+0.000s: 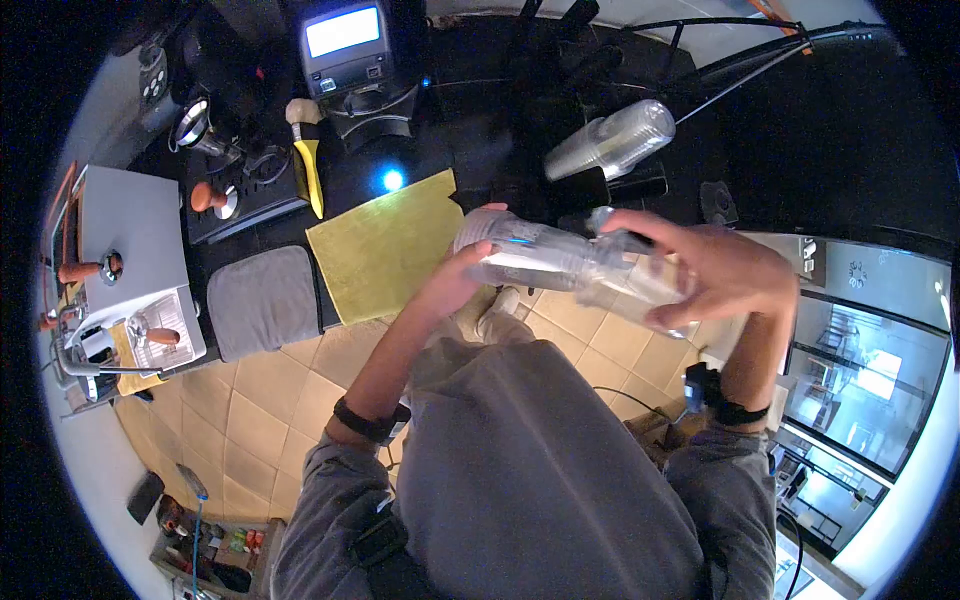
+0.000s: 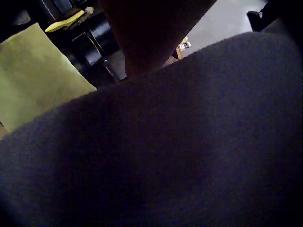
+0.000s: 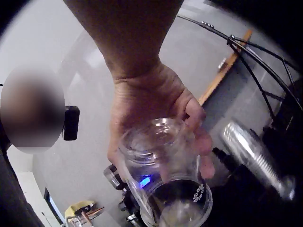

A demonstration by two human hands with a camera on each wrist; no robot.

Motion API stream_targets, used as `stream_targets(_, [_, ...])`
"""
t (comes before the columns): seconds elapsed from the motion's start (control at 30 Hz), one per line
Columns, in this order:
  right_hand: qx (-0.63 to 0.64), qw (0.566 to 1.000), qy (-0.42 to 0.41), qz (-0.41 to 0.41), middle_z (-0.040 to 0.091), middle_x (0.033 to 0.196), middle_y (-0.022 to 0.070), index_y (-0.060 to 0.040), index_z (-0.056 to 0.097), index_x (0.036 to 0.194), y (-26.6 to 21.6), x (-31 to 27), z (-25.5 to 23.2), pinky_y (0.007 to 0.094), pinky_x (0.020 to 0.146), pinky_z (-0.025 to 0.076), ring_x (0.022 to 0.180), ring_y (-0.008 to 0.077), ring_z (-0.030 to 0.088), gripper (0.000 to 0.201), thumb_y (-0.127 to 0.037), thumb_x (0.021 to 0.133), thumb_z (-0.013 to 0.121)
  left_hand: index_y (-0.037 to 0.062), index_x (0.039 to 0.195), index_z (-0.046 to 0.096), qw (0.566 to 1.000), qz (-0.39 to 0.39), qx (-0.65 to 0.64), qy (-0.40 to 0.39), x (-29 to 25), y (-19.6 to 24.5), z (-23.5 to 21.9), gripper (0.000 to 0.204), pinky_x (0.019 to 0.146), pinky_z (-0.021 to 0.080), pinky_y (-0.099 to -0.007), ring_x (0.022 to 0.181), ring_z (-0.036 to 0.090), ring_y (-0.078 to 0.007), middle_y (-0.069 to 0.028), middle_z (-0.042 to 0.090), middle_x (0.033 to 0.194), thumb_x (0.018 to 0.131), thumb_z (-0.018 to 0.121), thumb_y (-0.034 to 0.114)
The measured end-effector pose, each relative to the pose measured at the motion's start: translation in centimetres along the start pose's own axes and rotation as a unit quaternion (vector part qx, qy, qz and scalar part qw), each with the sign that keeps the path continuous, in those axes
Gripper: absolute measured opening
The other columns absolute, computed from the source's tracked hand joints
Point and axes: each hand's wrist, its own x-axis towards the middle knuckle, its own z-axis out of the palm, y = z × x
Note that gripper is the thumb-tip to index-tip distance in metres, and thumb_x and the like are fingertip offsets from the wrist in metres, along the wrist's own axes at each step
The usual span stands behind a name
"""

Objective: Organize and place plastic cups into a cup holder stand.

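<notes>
In the head view my left hand (image 1: pixel 450 285) holds one end of a stack of clear plastic cups (image 1: pixel 535 252), which lies sideways in front of my torso. My right hand (image 1: pixel 730 272) grips a clear cup (image 1: pixel 640 282) at the stack's other end, thumb below and fingers above. From the right wrist, the fingers of that hand (image 3: pixel 147 101) curve round the side of the see-through cup (image 3: pixel 163 189), which has small white print. Dark clothing fills most of the left wrist view, and the left fingers are hidden there behind a shadowed forearm (image 2: pixel 147 38).
Another stack of clear cups (image 1: pixel 620 140) lies on the black counter. A yellow-green cloth (image 1: pixel 385 245) and a grey cloth (image 1: pixel 265 300) lie at the counter's front edge. Left of them are a yellow-handled brush (image 1: pixel 308 160), a tamper (image 1: pixel 208 198) and a lit-screen machine (image 1: pixel 345 40).
</notes>
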Motion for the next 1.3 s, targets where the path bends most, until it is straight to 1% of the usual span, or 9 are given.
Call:
stream_targets(0.07, [-0.066,0.997,-0.034,-0.022,0.069,0.109,0.0188,-0.0206,0.032,0.149,-1.5,2.5,1.1,0.0472,0.075,0.054,0.088,0.0358,0.07,0.092,-0.04,0.07,0.075,0.0149,0.148,0.034,1.0,0.011,0.023,-0.016,-0.1,0.2,0.2,0.083,0.105,0.044,-0.047,0.121,0.056,-0.0299,-0.0137,0.056,0.134,0.082,0.07,0.051])
stream_targets(0.33, [-0.089,0.985,0.118,-0.088,0.068,0.108,0.0186,-0.018,0.04,0.148,0.5,5.7,4.8,0.0404,0.08,0.054,0.09,0.0357,0.069,0.073,-0.054,0.089,0.062,0.0112,0.148,0.034,0.997,-0.024,-0.073,-0.019,-0.4,-2.4,-0.4,0.077,0.105,0.044,-0.0429,0.122,0.055,-0.0264,-0.011,0.054,0.134,0.086,0.067,0.042])
stream_targets(0.4, [0.032,0.98,0.192,-0.043,0.068,0.106,0.0189,-0.0116,0.052,0.14,2.5,3.7,3.2,0.0405,0.08,0.054,0.09,0.0363,0.068,0.058,-0.052,0.098,0.05,0.0122,0.15,0.033,0.998,0.017,-0.057,-0.028,-1.3,-1.9,-0.1,0.084,0.105,0.043,-0.0444,0.123,0.055,-0.0266,-0.0103,0.052,0.138,0.083,0.067,0.051])
stream_targets(0.6, [-0.158,0.968,0.179,0.083,0.068,0.105,0.0214,-0.0048,0.061,0.127,11.7,5.7,4.0,0.041,0.087,0.051,0.098,0.0377,0.065,0.042,-0.036,0.102,0.048,0.0102,0.15,0.031,0.99,0.049,-0.135,-0.013,-2.7,-1.2,-1.5,0.082,0.106,0.042,-0.0445,0.123,0.054,-0.0276,-0.0127,0.054,0.134,0.085,0.068,0.043])
stream_targets(0.8, [-0.253,0.95,0.179,-0.043,0.066,0.109,0.0261,-0.0013,0.059,0.122,13.8,11.8,4.8,0.0495,0.086,0.052,0.098,0.0443,0.063,0.036,-0.025,0.095,0.055,0.012,0.15,0.034,0.996,0.047,-0.079,0.01,-2.8,-1.6,-3.4,0.085,0.106,0.042,-0.0441,0.124,0.054,-0.0264,-0.0091,0.054,0.137,0.084,0.065,0.055])
stream_targets(0.87, [-0.152,0.961,0.19,0.128,0.07,0.101,0.0237,0.0009,0.062,0.118,14.3,13.7,5.1,0.0451,0.081,0.053,0.093,0.0413,0.067,0.044,-0.034,0.091,0.059,0.0114,0.148,0.036,0.992,0.039,-0.12,0.012,-2.8,-1.5,-3.7,0.079,0.106,0.042,-0.0433,0.124,0.054,-0.0256,-0.0099,0.054,0.135,0.084,0.068,0.044])
stream_targets(1.0, [-0.146,0.967,0.164,0.125,0.072,0.098,0.0216,0.0025,0.067,0.106,14.6,14.3,4.1,0.0441,0.073,0.056,0.084,0.0378,0.071,0.05,-0.041,0.081,0.066,0.0115,0.148,0.036,0.994,0.035,-0.105,0.021,-3.3,-0.8,-3.3,0.078,0.106,0.042,-0.0433,0.124,0.054,-0.0259,-0.0096,0.053,0.136,0.084,0.068,0.043])
stream_targets(1.07, [-0.132,0.95,0.004,0.282,0.072,0.099,0.021,-0.0038,0.072,0.106,12.0,14.5,2.6,0.0392,0.079,0.058,0.082,0.0348,0.07,0.05,-0.042,0.074,0.073,0.0118,0.149,0.035,0.993,0.045,-0.109,0.027,-3.4,-0.6,-3.2,0.078,0.106,0.041,-0.0431,0.124,0.054,-0.026,-0.0091,0.053,0.137,0.085,0.068,0.043])
stream_targets(1.3, [-0.038,0.953,0.016,0.302,0.073,0.091,0.0164,-0.0056,0.075,0.087,16.9,17.1,3.6,0.0382,0.07,0.058,0.075,0.0293,0.071,0.055,-0.052,0.058,0.082,0.0123,0.149,0.035,0.992,0.046,-0.114,0.025,-3.7,-0.6,-3.3,0.076,0.107,0.04,-0.0431,0.126,0.053,-0.0258,-0.0086,0.054,0.136,0.087,0.067,0.043])
